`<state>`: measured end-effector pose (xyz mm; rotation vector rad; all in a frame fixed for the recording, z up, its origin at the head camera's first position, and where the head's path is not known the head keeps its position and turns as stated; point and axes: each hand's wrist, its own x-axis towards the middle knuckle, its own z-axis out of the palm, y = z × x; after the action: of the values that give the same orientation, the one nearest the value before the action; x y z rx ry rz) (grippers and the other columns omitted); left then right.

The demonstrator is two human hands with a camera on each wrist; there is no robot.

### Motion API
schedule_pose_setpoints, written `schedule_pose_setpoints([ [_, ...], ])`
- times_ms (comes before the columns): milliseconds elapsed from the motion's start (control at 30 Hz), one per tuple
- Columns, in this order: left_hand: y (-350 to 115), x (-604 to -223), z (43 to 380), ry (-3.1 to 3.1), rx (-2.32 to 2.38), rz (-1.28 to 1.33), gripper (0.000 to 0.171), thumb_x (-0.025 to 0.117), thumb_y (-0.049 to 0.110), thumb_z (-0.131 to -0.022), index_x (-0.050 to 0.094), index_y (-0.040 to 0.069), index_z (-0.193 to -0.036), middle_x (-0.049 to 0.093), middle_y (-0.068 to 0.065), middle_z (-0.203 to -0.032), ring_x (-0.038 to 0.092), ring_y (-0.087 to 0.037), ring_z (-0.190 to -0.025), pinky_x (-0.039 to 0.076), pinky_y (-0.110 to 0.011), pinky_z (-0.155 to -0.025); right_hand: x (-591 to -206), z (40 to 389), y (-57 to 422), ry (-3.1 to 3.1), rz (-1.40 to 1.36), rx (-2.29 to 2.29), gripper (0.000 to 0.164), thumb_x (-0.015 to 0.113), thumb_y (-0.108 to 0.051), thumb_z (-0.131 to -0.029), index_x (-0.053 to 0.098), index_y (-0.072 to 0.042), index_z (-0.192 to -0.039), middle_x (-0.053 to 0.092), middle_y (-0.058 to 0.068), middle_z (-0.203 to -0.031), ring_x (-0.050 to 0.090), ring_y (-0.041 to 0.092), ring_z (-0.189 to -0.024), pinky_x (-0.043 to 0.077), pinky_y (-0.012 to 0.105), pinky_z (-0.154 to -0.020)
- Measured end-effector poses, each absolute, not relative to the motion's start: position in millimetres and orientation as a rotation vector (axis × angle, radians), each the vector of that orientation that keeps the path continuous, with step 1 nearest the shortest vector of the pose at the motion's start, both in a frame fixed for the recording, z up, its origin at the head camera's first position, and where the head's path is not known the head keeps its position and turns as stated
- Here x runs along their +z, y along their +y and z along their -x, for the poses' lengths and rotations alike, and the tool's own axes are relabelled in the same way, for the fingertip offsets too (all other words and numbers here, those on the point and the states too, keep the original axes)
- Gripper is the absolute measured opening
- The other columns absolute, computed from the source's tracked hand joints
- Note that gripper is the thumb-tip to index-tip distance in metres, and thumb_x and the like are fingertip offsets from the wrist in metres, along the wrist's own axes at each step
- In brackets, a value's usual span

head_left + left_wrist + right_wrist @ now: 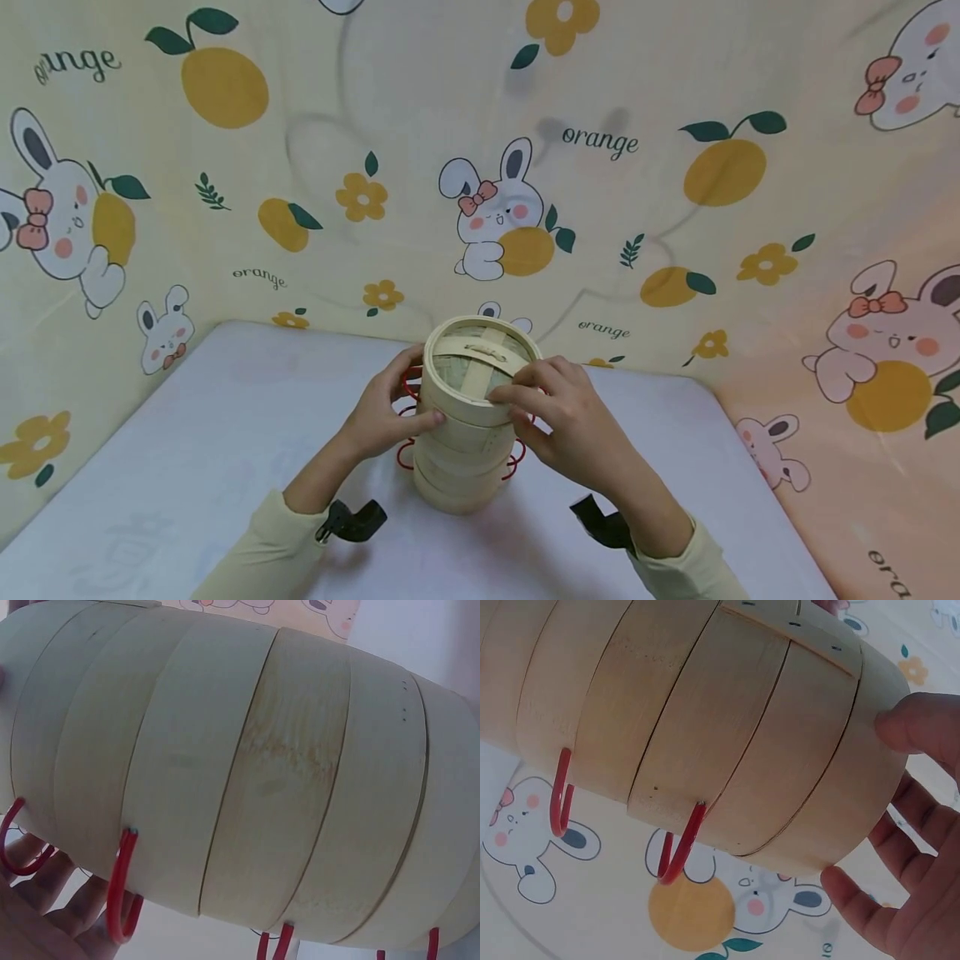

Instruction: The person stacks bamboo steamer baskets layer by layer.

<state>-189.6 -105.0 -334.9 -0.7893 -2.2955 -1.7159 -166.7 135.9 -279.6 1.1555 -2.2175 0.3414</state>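
Observation:
A tall stack of round bamboo steamer baskets [457,471] stands upright on the table, topped by a woven bamboo lid [477,379] with a strap handle across it. Red loop handles [120,892] stick out from the baskets' sides. My left hand [386,412] grips the upper left side of the stack, thumb in front and the other fingers partly hidden behind. At the upper right, my right hand [573,417] holds the lid by its rim. From the right wrist view, the thumb and fingers of that hand meet the pale lid's side [881,690].
A white-covered table [225,467] spreads around the stack. Behind and beside it hangs a cream cloth [420,100] printed with rabbits, oranges and flowers. Black wrist mounts [352,521] jut inward from both forearms near the tabletop.

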Motion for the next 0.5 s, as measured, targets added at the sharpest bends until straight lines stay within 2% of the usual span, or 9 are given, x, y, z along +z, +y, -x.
schedule_pose_setpoints([
  [500,-106.0,-333.9,187.4,-2.287,-1.716,0.784,0.071,0.069,0.011,-0.070,0.034,0.012,-0.131,0.047,-0.005,-0.123,0.047,-0.024,-0.109,0.045,-0.039,-0.085,-278.6,166.5,133.3,-2.204,-1.170,0.379,0.031,0.064,-0.013,-0.071,0.063,-0.028,-0.099,0.053,-0.007,-0.088,0.044,0.011,-0.089,0.036,0.031,-0.074],
])
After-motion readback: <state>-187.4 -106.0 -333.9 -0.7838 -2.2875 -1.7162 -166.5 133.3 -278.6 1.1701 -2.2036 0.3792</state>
